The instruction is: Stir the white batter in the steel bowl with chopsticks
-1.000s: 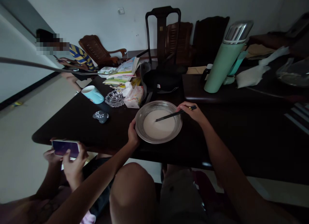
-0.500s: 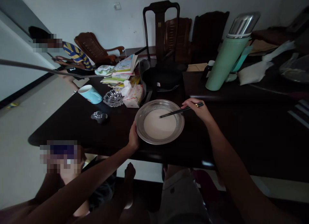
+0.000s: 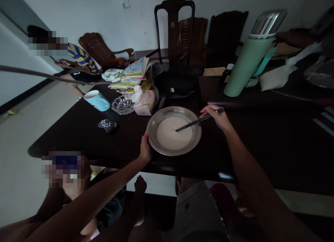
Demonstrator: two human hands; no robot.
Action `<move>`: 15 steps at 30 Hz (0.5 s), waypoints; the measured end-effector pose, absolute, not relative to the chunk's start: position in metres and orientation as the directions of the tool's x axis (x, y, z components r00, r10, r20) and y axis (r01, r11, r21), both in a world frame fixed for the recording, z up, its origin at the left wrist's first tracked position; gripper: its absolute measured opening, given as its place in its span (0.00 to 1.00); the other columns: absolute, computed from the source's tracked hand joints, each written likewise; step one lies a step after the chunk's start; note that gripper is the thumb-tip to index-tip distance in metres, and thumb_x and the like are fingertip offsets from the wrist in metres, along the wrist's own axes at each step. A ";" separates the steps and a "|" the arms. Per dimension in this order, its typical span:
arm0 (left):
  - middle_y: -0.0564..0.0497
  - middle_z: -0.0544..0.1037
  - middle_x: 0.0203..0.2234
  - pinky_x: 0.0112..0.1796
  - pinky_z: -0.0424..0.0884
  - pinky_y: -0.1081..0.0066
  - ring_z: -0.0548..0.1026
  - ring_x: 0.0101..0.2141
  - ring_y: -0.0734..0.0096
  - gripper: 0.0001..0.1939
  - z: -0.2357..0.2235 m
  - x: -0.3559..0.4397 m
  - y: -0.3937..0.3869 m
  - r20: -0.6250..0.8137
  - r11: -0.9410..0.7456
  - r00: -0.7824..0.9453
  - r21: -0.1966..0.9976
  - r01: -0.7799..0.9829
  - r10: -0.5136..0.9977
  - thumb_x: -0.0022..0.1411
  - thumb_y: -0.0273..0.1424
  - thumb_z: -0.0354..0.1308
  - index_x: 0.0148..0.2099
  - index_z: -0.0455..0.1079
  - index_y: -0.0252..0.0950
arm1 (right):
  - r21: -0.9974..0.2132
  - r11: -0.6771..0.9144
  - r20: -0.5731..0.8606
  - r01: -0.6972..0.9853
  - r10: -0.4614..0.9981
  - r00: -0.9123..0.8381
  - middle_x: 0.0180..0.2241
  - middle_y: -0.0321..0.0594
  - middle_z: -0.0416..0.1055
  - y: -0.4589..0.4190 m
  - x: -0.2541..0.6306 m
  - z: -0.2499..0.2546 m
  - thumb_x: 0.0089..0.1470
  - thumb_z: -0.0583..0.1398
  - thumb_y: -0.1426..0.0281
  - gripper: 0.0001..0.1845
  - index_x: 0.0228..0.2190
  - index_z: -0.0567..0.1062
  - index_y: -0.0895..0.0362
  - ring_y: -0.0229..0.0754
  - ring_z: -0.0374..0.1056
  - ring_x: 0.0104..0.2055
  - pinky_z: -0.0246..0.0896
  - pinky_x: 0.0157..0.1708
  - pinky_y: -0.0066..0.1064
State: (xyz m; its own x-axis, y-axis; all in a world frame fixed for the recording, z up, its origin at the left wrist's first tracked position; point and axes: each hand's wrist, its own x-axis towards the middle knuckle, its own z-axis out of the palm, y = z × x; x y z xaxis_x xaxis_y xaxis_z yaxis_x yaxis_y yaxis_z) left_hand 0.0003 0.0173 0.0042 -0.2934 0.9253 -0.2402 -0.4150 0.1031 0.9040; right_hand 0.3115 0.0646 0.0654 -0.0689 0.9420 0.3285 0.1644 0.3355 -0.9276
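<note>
A metal bowl (image 3: 197, 134) stands near the front edge of the dark table, with a smooth, whitish liquid (image 3: 168, 137) in it. My left hand (image 3: 145, 147) grips the bowl's left side at the rim, thumb up along the wall. In my right hand (image 3: 217, 117), above the bowl's right rim, is a pair of dark chopsticks (image 3: 192, 123) with gold bands near the top. They slant down to the left, and their tips dip into the liquid near its middle. Held close together, they look almost like one stick.
Left of the bowl are a tissue box (image 3: 145, 103), a glass dish (image 3: 122, 105), a blue mug (image 3: 97, 100) and a grey game controller (image 3: 106, 125). Books (image 3: 133, 76) are piled behind. A tall green thermos (image 3: 247, 66) stands back right. One person sits close at left, another farther back.
My right hand has shifted slightly right, and the chopstick tips have moved a little right and nearer to me in the liquid. My left hand keeps its grip on the bowl.
</note>
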 end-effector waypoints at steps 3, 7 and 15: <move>0.51 0.81 0.34 0.52 0.68 0.61 0.73 0.48 0.54 0.18 0.003 0.000 0.017 -0.262 0.115 -0.315 0.902 -0.417 0.912 0.52 0.46 0.60 0.35 0.77 0.37 | -0.924 0.338 0.316 0.182 0.939 -0.139 0.26 0.39 0.78 0.064 0.308 0.067 0.55 0.60 0.50 0.20 0.29 0.78 0.54 0.45 0.75 0.32 0.68 0.38 0.36; 0.51 0.81 0.36 0.53 0.67 0.62 0.74 0.48 0.57 0.19 0.009 0.000 0.015 -0.219 0.092 -0.320 0.925 -0.367 0.922 0.52 0.45 0.61 0.38 0.78 0.36 | -0.897 0.381 0.366 0.222 0.924 -0.110 0.28 0.38 0.79 0.066 0.309 0.066 0.55 0.60 0.51 0.19 0.30 0.79 0.53 0.45 0.76 0.35 0.68 0.41 0.36; 0.50 0.81 0.44 0.57 0.64 0.63 0.71 0.53 0.57 0.21 0.022 0.002 0.009 -0.072 0.005 -0.263 0.969 -0.248 0.962 0.58 0.44 0.58 0.46 0.78 0.35 | -0.901 0.387 0.358 0.197 0.919 -0.168 0.27 0.38 0.79 0.065 0.307 0.065 0.56 0.60 0.51 0.19 0.29 0.79 0.53 0.45 0.75 0.34 0.68 0.39 0.36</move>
State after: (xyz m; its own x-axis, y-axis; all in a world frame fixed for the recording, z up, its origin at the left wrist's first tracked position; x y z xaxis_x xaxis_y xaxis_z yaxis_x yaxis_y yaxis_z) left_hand 0.0022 0.0089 0.0221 -0.2630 0.9621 -0.0720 -0.2483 0.0047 0.9687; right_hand 0.3075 0.0648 0.0655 -0.1676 0.9186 0.3579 0.1965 0.3869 -0.9010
